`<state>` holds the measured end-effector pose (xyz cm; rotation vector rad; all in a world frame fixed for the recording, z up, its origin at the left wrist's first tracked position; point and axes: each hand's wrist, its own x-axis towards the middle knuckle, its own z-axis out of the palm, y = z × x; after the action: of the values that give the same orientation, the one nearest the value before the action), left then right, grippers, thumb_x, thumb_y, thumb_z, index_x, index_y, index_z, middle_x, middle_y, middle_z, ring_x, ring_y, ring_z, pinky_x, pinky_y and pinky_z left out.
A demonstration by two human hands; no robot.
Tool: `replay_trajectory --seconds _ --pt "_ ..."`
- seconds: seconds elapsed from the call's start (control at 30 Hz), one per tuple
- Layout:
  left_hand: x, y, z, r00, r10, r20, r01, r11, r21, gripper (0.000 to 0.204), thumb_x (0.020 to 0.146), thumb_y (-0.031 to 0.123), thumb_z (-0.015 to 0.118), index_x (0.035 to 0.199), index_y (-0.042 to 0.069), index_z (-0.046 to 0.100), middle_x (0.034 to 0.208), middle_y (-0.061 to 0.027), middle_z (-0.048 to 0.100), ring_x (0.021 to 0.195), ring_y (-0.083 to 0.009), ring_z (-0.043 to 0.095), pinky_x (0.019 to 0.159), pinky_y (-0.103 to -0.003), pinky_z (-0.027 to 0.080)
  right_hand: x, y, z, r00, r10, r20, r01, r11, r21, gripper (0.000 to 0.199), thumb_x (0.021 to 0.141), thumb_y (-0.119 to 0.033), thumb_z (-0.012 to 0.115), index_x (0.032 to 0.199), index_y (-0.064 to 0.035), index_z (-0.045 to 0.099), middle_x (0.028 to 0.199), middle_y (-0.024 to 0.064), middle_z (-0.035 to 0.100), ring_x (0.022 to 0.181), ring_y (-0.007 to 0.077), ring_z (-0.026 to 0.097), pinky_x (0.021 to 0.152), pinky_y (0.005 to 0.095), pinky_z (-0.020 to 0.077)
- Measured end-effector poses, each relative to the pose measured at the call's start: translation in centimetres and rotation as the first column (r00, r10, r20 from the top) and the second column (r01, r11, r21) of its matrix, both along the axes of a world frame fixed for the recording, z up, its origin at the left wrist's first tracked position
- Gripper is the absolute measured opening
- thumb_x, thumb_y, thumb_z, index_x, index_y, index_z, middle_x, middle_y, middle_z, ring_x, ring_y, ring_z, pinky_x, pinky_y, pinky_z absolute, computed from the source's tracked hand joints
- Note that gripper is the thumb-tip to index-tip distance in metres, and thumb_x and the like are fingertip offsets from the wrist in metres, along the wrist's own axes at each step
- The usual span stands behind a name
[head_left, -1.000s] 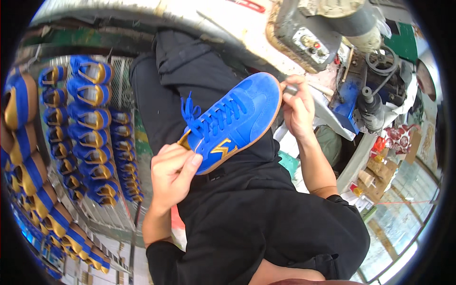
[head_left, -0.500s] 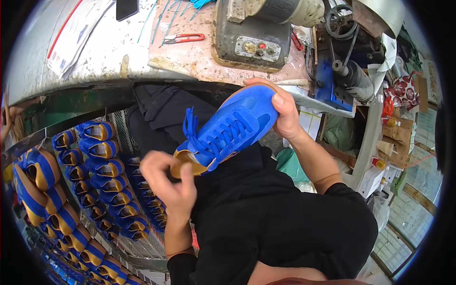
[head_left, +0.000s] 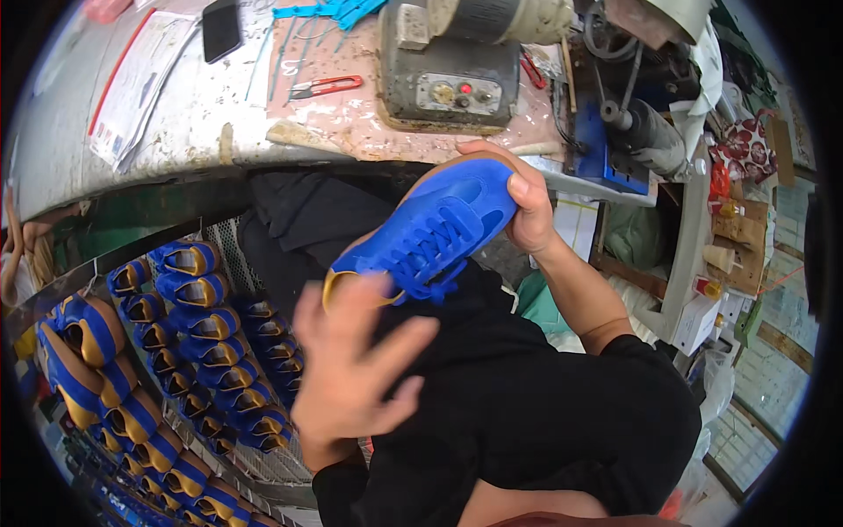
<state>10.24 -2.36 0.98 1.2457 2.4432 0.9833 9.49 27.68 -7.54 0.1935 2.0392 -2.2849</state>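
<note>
- Right hand (head_left: 529, 211): closed around the toe end of the blue suede lace-up shoe (head_left: 439, 220); thumb on the upper, fingers wrapped toward the sole.
- Left hand (head_left: 356, 373): fingers spread wide, outline blurred. The fingertips overlap the shoe's heel opening in view; contact cannot be told.
- Shoe position: between the two hands, over the person's black-clothed lap (head_left: 527, 378), near the front edge of the whitish worktop (head_left: 202, 110). Toe points to the upper right, heel to the lower left. Blue laces (head_left: 432, 292) hang at the side nearer the person.
- Count, in hand: one shoe.
- Count, on the worktop: one black phone (head_left: 221, 31); one pair of red-handled metal snips (head_left: 329, 86); one grey box-shaped machine (head_left: 448, 63) with one red button (head_left: 465, 89).
- Count, at left: several rows of blue-and-gold shoes (head_left: 211, 321); overlap prevents an exact number.
</note>
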Motion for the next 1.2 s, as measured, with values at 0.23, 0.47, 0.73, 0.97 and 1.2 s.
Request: replay_trajectory --seconds 0.23,0.47,0.73,0.97,1.2 --pt "0.2 -1.9 -8.1 0.752 0.176 0.636 -0.536 0.725 0.433 0.129 0.06 0.052 0.091 0.154 -0.001 0.022 0.155 -0.0272 0.029 0.142 -0.0376 0.036 0.115 -0.048 0.03 0.0 -0.5 1.8 0.993 -0.118 -0.022 0.11 0.968 -0.226 0.067 0.093 -0.045 0.045 0.132 0.0087 0.05 0.119 0.0172 0.065 0.112 0.0228 0.061 0.103 0.0344 0.0426" --pt "-4.7 1.3 -4.1 0.773 0.341 0.534 -0.631 0.501 0.592 0.12 0.069 0.06 0.083 0.151 -0.005 0.023 0.143 -0.0308 0.046 0.129 -0.0342 0.052 0.108 -0.043 0.042 -0.9 1.3 5.8 0.979 -0.179 0.094 0.202 0.836 -0.511 0.067 0.102 -0.053 0.034 0.136 0.0022 0.048 0.123 0.0152 0.062 0.113 0.0243 0.06 0.099 0.0393 0.0463" --pt "-9.9 2.8 0.7 0.818 0.351 0.456 -0.576 0.49 0.655 0.126 0.07 0.07 0.076 0.152 -0.007 0.02 0.135 -0.0299 0.052 0.125 -0.0344 0.056 0.107 -0.044 0.043 -4.0 2.3 9.9 0.995 -0.097 -0.024 0.058 0.753 -0.655 0.059 0.106 -0.049 0.024 0.12 -0.0005 0.054 0.09 0.011 0.061 0.076 0.0191 0.056 0.068 0.0353 0.0477" --pt "-12.0 2.5 1.8 0.812 0.378 0.444 -0.583 0.527 0.618 0.122 0.075 0.075 0.067 0.153 -0.006 0.019 0.139 -0.025 0.05 0.128 -0.0312 0.053 0.109 -0.044 0.043 -5.9 1.5 10.9 0.996 -0.039 -0.081 -0.033 0.678 -0.734 0.059 0.108 -0.047 0.019 0.113 -0.0017 0.057 0.072 0.0089 0.059 0.058 0.017 0.054 0.052 0.0332 0.0478" --pt "-10.4 2.8 0.2 0.752 0.378 0.54 -0.644 0.594 0.482 0.124 0.072 0.077 0.063 0.157 0.003 0.011 0.151 -0.0264 0.038 0.139 -0.0329 0.041 0.114 -0.042 0.035 -5.3 2.5 8.6 0.972 -0.21 -0.102 0.096 0.759 -0.643 0.055 0.103 -0.042 0.028 0.131 0.0005 0.05 0.105 0.0125 0.063 0.085 0.0203 0.063 0.072 0.0343 0.0525"
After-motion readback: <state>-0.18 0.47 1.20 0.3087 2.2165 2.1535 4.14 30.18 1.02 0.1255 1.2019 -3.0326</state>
